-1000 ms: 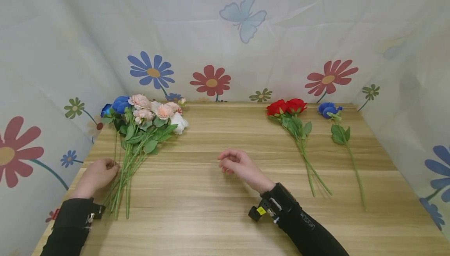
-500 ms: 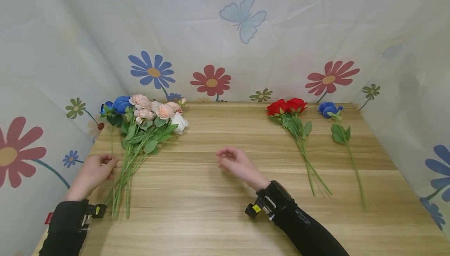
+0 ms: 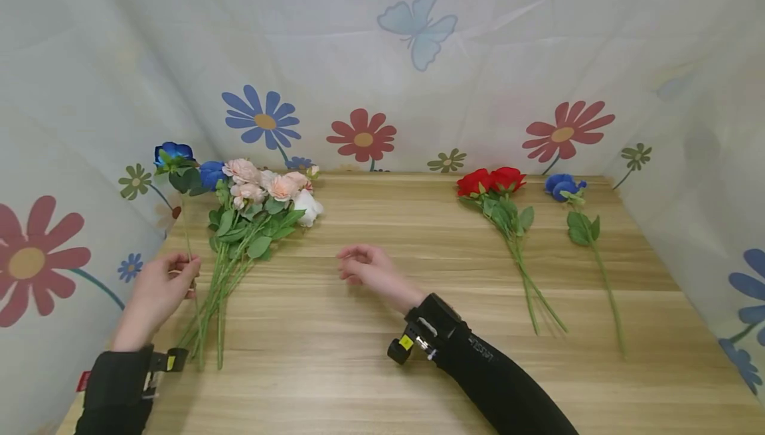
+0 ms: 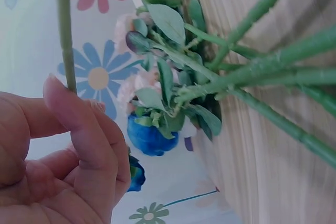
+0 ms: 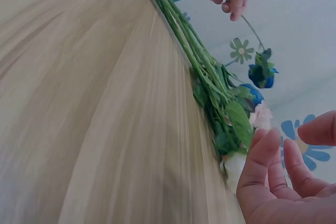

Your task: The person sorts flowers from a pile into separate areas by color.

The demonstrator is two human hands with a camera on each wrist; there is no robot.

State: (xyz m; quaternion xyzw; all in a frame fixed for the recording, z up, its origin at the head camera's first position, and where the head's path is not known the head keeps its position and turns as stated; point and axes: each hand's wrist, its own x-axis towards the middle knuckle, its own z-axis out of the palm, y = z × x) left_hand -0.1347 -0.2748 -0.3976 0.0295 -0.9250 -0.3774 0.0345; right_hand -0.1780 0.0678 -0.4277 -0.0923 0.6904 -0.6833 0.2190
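My left hand (image 3: 157,292) pinches one raised blue flower (image 3: 174,154); my right hand (image 3: 379,275) is empty; the left bunch (image 3: 241,229) lies unlifted.

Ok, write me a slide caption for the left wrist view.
The left hand pinches a blue flower's stem beside a flower bunch on the wooden table.

A: Head view, light?
B: Even, soft, fairly bright. Faint shadow on the counter (image 3: 335,368) below the right hand (image 3: 376,275); pale sheen streak on the backdrop (image 3: 335,30).
A: Wrist views?
B: Hazier, cooler. Left: nearest stems (image 4: 283,56) soft, out of focus. Right: counter grain smeared.
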